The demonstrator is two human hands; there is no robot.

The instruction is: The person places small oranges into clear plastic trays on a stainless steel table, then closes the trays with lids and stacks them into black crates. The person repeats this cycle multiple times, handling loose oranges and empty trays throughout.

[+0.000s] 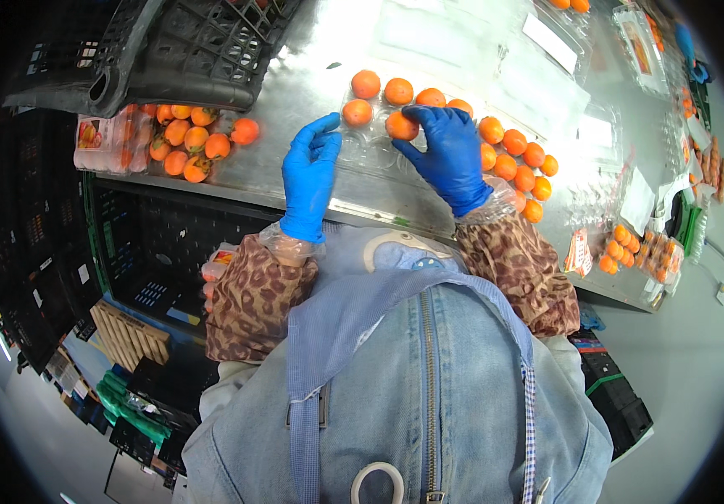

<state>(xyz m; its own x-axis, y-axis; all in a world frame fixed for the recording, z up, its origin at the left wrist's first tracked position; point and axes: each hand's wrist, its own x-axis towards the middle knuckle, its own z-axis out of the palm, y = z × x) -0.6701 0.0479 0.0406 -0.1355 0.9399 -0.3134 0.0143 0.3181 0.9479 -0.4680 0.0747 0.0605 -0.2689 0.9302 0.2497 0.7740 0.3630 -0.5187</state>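
A clear plastic fruit tray with moulded cups lies before me on a metal table. Orange persimmons fill its far row, and one persimmon sits at the near row's left end. Beside it, my blue-gloved right hand grips another persimmon at the tray, partly covering the tray's right part. My left hand, also blue-gloved, is at the tray's left edge, fingers apart and holding nothing; whether the fingertips touch the tray I cannot tell. Loose persimmons lie just beyond my right wrist.
A black plastic crate stands tilted at the far left. Near it are more persimmons and a labelled, packed fruit box. Below the table's edge sits a large black crate. Clear plastic packaging and printed labels lie rightward.
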